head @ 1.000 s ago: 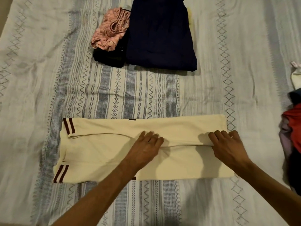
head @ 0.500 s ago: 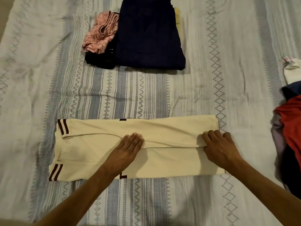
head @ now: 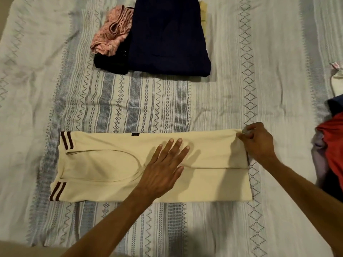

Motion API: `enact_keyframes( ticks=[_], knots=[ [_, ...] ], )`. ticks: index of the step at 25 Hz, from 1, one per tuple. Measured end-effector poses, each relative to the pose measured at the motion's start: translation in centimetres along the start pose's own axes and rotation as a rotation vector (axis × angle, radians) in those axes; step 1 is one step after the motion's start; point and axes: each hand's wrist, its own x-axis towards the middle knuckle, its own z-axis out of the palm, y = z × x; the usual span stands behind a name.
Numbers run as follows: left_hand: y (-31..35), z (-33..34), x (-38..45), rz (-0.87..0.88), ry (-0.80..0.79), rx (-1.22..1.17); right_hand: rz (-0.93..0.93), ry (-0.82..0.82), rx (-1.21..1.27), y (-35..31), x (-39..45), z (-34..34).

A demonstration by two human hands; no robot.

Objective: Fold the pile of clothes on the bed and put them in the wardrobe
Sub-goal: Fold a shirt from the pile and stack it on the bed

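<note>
A cream shirt (head: 104,169) with dark red sleeve stripes lies folded lengthwise into a long strip across the bed (head: 278,71). My left hand (head: 163,167) lies flat on its middle with straight, spread fingers. My right hand (head: 258,143) pinches the shirt's far right corner between thumb and curled fingers. Folded clothes sit farther up the bed: a navy garment (head: 167,34), a black one (head: 111,62) beside it and a pink one (head: 111,38) on top of the black. The unfolded pile (head: 332,154), red and dark, lies at the right edge.
The bed cover is white with grey-blue woven stripes and zigzags. A pale beige cloth (head: 203,17) peeks from under the navy garment. A white item (head: 336,82) with a pink tag lies above the pile at the right edge.
My left hand slid from the centre seam and flattened with fingers spread. My right hand moved from the seam at the right end up to the far right corner and pinched it.
</note>
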Motion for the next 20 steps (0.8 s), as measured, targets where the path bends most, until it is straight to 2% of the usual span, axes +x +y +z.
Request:
enact_keyframes(
  ticks=[3,5,9,12,16,20],
  knots=[
    [1.8,2.0,3.3,-0.075,-0.012,-0.021,0.111,0.1,0.001,-0.7,-2.5,0.7],
    [1.8,3.7,3.7,-0.126,-0.031,-0.041,0.233,0.085,-0.081,-0.5,-5.5,1.7],
    [1.6,4.6,3.5,-0.128,-0.061,-0.016,0.286,0.049,-0.218,0.2,-9.5,2.8],
    [1.5,4.8,3.6,-0.126,-0.062,0.007,0.24,0.059,-0.199,0.6,-9.9,2.9],
    [1.6,5.0,3.5,-0.133,-0.045,0.036,0.247,-0.001,0.036,0.6,-9.1,2.3],
    [1.5,5.2,3.4,-0.12,-0.019,0.036,0.077,0.032,-0.007,0.7,-8.2,3.1]
  ],
)
